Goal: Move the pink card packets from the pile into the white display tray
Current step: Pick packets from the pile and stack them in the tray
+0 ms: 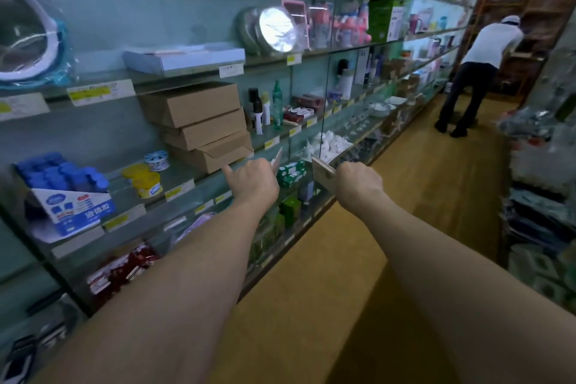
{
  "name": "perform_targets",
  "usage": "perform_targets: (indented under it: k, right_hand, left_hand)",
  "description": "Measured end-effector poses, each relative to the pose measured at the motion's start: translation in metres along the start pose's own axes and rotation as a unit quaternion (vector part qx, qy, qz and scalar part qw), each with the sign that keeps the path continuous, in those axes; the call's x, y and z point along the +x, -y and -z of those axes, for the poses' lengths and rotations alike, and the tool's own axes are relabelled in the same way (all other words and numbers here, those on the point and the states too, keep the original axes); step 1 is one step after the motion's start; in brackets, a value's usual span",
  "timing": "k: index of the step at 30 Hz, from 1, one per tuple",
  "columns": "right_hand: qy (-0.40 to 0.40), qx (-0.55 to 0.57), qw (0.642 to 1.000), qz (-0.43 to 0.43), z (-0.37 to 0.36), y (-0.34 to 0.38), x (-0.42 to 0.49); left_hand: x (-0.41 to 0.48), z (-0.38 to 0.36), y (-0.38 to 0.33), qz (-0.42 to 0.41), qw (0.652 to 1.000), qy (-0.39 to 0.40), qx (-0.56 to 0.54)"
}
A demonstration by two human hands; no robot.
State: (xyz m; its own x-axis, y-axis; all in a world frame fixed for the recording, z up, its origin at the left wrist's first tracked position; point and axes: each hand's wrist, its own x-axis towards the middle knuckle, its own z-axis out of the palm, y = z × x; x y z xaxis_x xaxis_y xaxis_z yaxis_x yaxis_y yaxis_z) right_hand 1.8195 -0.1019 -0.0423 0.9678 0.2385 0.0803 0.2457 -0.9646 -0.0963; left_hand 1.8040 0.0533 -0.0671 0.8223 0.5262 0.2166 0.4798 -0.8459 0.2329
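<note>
Head view: both arms are stretched out toward the glass shelving. The left hand [254, 181] has its fingers curled round a thin pink card packet [276, 158] that pokes up edge-on, with the thumb sticking out to the side. The right hand [358, 184] grips a second packet [323, 174], which looks more tan-pink from this angle; there's print on it but it's too blurry to read.

Both packets are in the air just off the front edge of the shelves, well below the white display tray [184, 59]. The tray sits on an upper glass shelf [174, 79] near the front edge, right above a stack of cardboard boxes [199, 125].

For writing, a blue-and-white box [74, 209] full of blue-capped bottles [62, 171] has big Chinese characters on the front that I can't make out for sure. The yellow price tags [99, 92] along the shelf edges are unreadable, and so are the labels on the yellow tubs [146, 181]. A person [480, 72] in a white top is bent over at the far end of the aisle.
</note>
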Motion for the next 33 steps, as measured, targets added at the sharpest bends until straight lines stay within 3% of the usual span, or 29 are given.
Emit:
perform_targets:
  k: [14, 33]
  right_hand:
    - [-0.018, -0.015, 0.995, 0.094, 0.006, -0.006, 0.112]
    - [-0.085, -0.006, 0.969, 0.23, 0.02, 0.067, 0.302]
  left_hand:
    - [0.087, -0.006, -0.026, 0.036, 0.998, -0.05, 0.01]
    - [0.24, 0.006, -0.022, 0.106, 0.987, -0.116, 0.015]
